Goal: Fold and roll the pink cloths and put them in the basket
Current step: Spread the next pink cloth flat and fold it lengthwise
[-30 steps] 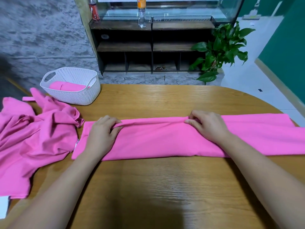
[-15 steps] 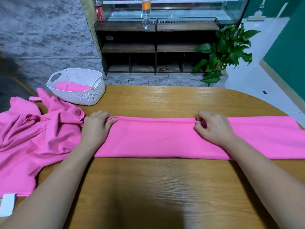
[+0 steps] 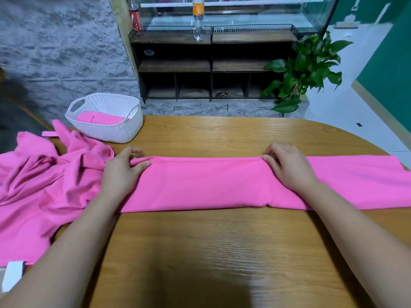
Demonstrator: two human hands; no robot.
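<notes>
Worktop (image 3: pixel 211 252): bare wood nearest the person, with both forearms reaching over it.
Cloth (image 3: pixel 206 183): folded into a long flat band across the worktop. Its long axis runs left to right, and its right end passes out of view.
Left hand (image 3: pixel 121 172): lies on the band's left end, fingers curled over the far edge and thumb on top, pinching that edge.
Right hand (image 3: pixel 289 167): lies right of the middle, fingertips bent onto the same far edge and gripping it. A long tail of band lies beyond it.
Relation: both hands are on the far edge, and the band runs crosswise to the arms. I judge that another fold would bring that edge toward the body, while a roll would have to travel along the axis. The left hand is the one at an end.
Pile (image 3: pixel 44 181): loose pink cloths bunched at the left, touching the band's left end.
Basket (image 3: pixel 106 130): white, beyond the pile and nearer the left hand.
Roll (image 3: pixel 97 117): one pink roll lies inside the basket.
Shelf (image 3: pixel 211 63): dark, off the worktop at the back.
</notes>
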